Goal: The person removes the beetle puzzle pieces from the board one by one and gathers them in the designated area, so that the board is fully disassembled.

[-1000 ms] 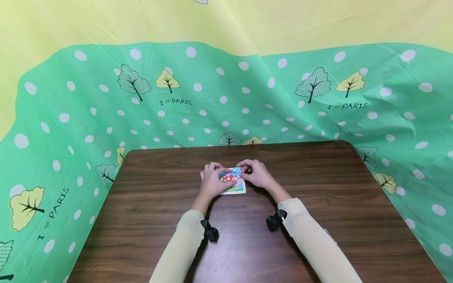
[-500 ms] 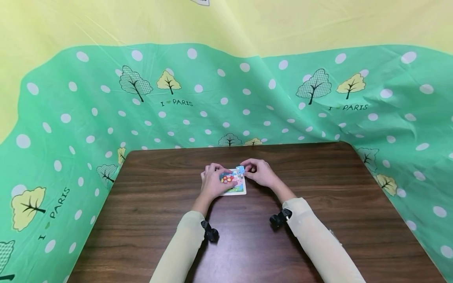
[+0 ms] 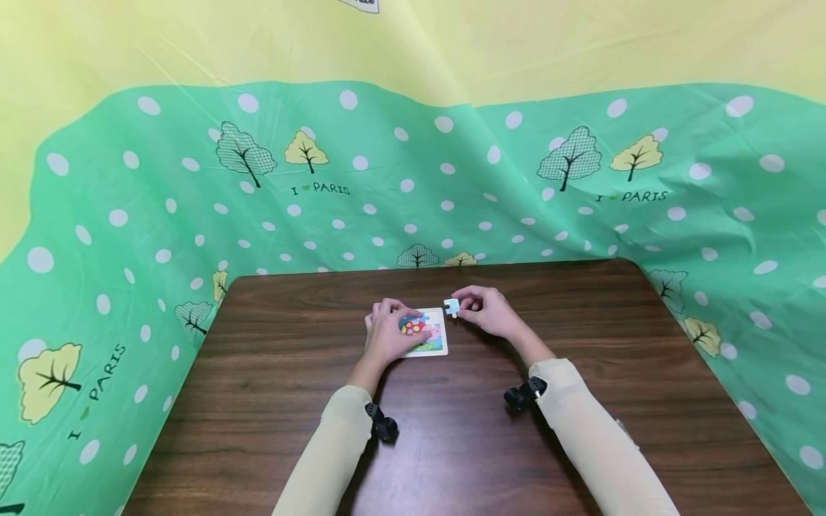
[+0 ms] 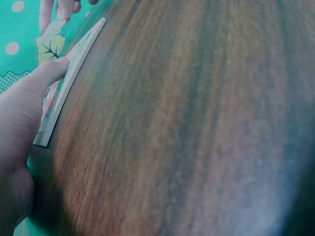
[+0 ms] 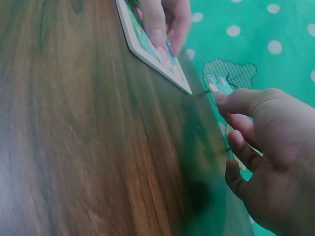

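A small jigsaw puzzle in a pale frame lies on the table, its picture showing a red, yellow-spotted shape. My left hand holds it at its left side, the thumb across the picture and the other fingers toward the left and far edges. Just right of the frame, my right hand pinches a light-blue puzzle piece between thumb and finger. In the right wrist view that piece stands out past the fingertips. A pale patch shows at the puzzle's far right corner.
The dark wood-grain table stretches out on every side of the puzzle. Behind and beside it hangs a green and yellow cloth with white dots and trees. A small black camera sits on each wrist.
My right hand has lifted the blue piece off the puzzle's far right corner and moved right with it, clear of the frame. My left hand has stayed on the puzzle.
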`<state>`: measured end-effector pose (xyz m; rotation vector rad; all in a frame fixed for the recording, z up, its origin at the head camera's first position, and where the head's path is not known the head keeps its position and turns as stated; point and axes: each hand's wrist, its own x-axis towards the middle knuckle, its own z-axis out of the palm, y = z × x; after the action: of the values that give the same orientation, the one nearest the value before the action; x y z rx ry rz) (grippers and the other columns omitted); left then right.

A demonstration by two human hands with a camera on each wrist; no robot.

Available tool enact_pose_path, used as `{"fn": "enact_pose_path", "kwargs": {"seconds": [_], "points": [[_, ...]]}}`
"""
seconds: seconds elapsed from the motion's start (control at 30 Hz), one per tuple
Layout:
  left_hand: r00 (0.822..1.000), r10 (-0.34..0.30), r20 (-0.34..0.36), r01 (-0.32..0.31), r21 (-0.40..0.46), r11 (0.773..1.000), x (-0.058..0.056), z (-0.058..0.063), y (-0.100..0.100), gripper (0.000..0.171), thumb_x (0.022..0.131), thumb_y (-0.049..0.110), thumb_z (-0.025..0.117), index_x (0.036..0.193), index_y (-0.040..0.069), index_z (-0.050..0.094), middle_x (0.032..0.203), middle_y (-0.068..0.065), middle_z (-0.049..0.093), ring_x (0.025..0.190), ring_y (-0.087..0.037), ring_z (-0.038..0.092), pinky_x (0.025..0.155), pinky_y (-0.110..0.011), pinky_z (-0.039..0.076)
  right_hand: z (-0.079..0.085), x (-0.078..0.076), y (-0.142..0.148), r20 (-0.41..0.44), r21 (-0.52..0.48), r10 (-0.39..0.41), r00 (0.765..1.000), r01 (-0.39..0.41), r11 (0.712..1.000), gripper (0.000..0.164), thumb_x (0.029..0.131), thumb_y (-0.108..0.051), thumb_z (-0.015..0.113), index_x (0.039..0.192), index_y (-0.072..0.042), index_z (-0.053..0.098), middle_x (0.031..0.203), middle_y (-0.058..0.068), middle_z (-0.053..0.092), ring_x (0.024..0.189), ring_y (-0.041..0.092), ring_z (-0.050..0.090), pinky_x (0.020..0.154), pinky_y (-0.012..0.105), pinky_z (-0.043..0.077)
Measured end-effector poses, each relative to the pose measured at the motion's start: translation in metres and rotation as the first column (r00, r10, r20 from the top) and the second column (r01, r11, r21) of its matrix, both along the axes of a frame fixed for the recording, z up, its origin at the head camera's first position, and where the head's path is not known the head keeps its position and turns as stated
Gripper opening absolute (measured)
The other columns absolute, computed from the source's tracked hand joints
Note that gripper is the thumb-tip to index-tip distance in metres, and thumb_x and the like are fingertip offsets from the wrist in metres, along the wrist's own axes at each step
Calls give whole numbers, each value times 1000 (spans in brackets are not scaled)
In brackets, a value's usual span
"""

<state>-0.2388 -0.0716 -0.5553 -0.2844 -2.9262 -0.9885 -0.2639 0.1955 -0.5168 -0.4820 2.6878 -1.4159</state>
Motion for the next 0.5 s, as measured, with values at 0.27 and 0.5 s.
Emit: {"fn": "enact_pose_path", "kwargs": {"seconds": [0.27,0.5], "points": [[1000,3,-2,-3,0,1000,0,-1,0,54,88,60,91,129,26,84,141,-7,58,135,-32,46,114,-57,34,2,-6,21,4,-26,-25,1000,25,999,33,97,5,79,130,6,77,99,20,77,81,10,58,74,18,48],[1000,-6,3,5,11,1000,0,0,-1,54,88,60,91,129,26,84,142,-7,58,136,-32,46,115,-57,33,7,-8,42,10,-28,-34,999,34,999,34,98,4,79,131,7,76,100,19,76,79,7,58,70,17,48]]}}
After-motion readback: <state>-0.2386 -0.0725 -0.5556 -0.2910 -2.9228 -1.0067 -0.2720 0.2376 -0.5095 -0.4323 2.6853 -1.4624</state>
